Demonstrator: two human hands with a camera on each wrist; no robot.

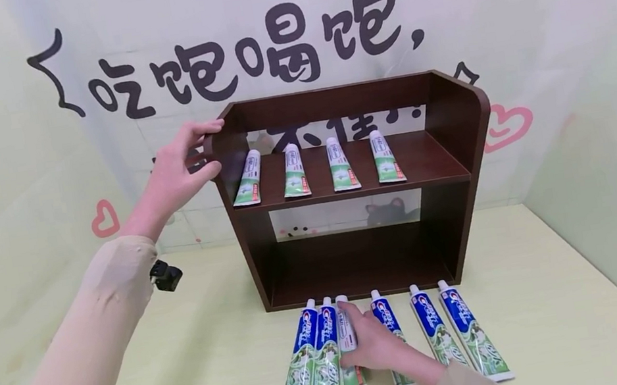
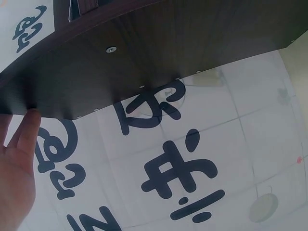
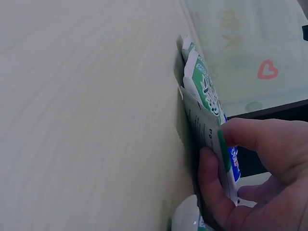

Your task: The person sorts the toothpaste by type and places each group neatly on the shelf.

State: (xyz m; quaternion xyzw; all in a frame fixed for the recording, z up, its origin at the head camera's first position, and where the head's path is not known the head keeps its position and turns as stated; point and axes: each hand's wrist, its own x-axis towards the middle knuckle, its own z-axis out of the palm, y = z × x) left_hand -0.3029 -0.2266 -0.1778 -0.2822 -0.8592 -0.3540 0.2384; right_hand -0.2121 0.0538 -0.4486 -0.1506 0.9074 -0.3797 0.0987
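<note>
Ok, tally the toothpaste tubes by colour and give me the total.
Blue-and-green tubes: 5
White-and-green tubes: 5 (4 on the upper shelf, 1 in the right grip)
Total: 10

Large black characters [image 1: 291,45] on the wall [image 1: 563,14] read 吃饱喝饱, with a comma after them. A second line of black writing runs behind the rack [image 1: 339,101], partly covered, and cannot be read with certainty. The blue-and-green tubes [image 1: 302,356] bear the brand Crest on their blue ends; the stylised lettering on their green parts is unclear. On the white-and-green tubes [image 1: 343,167] up on the rack, and on the matching tube [image 1: 345,333] below, the small print is too blurred to make out.
</note>
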